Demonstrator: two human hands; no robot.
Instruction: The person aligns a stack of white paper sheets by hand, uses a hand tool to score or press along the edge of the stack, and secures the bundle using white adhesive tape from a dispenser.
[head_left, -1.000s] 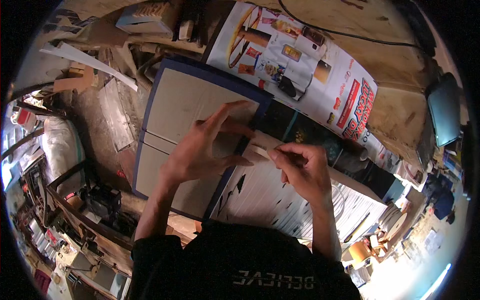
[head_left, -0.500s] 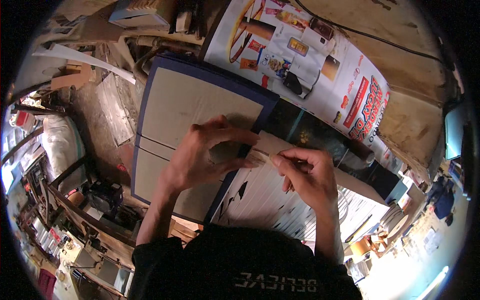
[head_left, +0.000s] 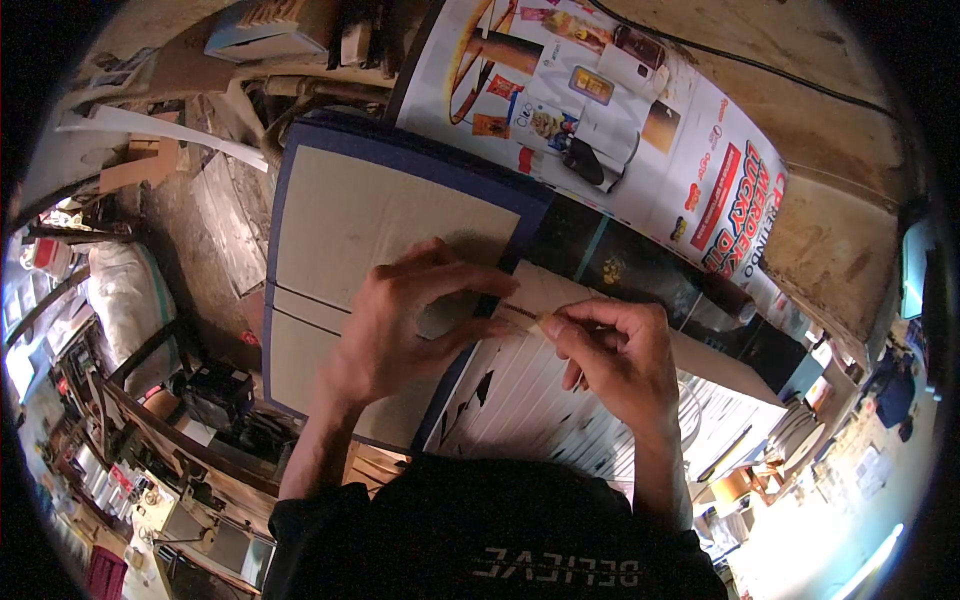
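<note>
My left hand [head_left: 400, 330] lies spread, fingers long and nearly flat, pressing on the beige cardboard sheet [head_left: 380, 215] with its dark blue border. My right hand [head_left: 620, 355] is curled, thumb and forefinger pinched on a thin pale strip [head_left: 527, 314], perhaps tape, running between the two hands. The strip sits at the sheet's right edge. A colourful printed flyer [head_left: 640, 110] lies beyond, far right.

A black top with pale chest lettering, sleeves pushed up, both forearms bare.
</note>
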